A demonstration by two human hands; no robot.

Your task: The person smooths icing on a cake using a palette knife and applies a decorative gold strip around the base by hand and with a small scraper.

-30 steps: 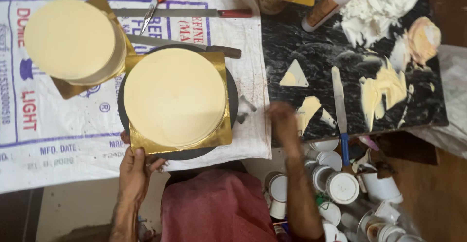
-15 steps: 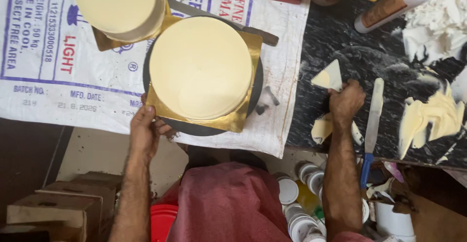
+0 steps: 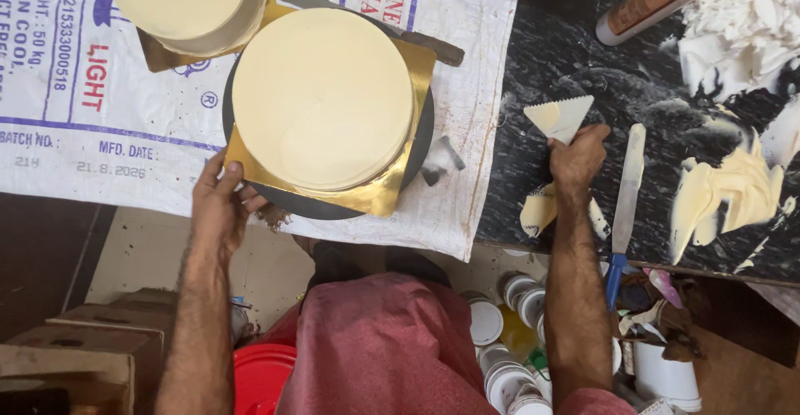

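Right hand (image 3: 577, 158) grips the cream-smeared triangular toothed scraper (image 3: 560, 117); the round cream-frosted cake (image 3: 323, 98) sits left of that grip, left hand (image 3: 218, 207) steadying its dark round turntable (image 3: 325, 207).

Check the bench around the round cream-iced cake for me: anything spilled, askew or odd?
Yes. Pale cream is smeared in thick blobs over the black stone counter, right of the blue-handled palette knife. The square gold cake board sits cornerwise, overhanging the dark round turntable. The round cream-iced cake itself looks smooth.
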